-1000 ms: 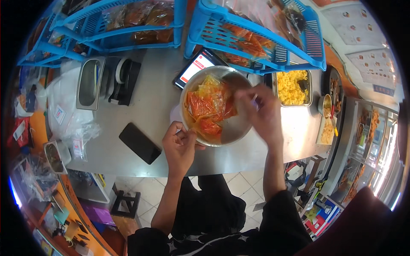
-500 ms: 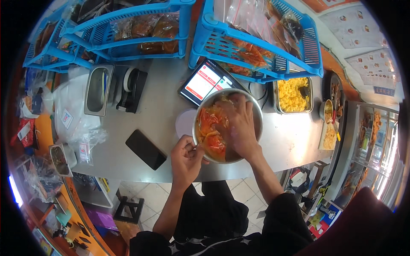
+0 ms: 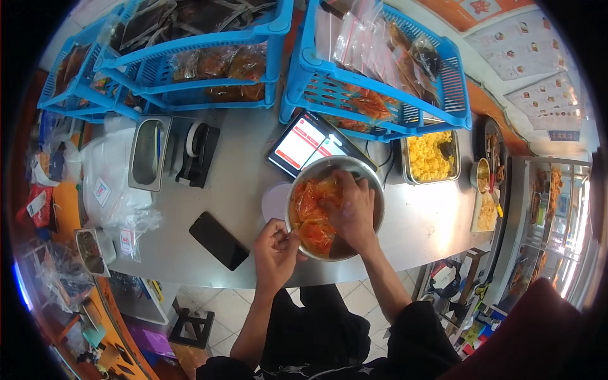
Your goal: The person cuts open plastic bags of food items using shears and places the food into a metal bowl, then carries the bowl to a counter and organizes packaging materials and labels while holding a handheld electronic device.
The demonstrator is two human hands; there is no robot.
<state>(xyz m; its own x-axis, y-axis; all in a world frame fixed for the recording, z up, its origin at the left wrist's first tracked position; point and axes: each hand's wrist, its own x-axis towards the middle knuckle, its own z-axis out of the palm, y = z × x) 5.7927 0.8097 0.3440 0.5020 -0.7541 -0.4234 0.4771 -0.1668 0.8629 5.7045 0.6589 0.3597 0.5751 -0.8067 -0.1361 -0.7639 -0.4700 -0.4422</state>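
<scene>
A round steel bowl [image 3: 378, 218] sits at the front of the steel counter, with several small clear plastic bags of red-orange sauce [image 3: 313, 218] inside it. My left hand [image 3: 277, 250] pinches the bowl's near left rim between thumb and fingers. Inside the bowl, my right hand [image 3: 354, 212] reaches down from the right, thumb and fingers curled round a sauce bag at the bowl's middle. Its fingertips are partly hidden among the bags. Under the bowl's left side shows a pale lilac disc [image 3: 272, 201].
Behind the bowl leans a lit tablet [image 3: 304, 144]. A black phone [image 3: 218, 240] lies to the left, near a tape dispenser [image 3: 201, 155] and a steel container [image 3: 150, 152]. To the right stands a tray of yellow food [image 3: 432, 155]. Blue racks [image 3: 380, 79] of bagged food line the back.
The whole view has shifted slightly, so the counter sits lower in the picture. My right hand's fingers have drawn in from the bowl's far side toward its middle. My left hand keeps its hold.
</scene>
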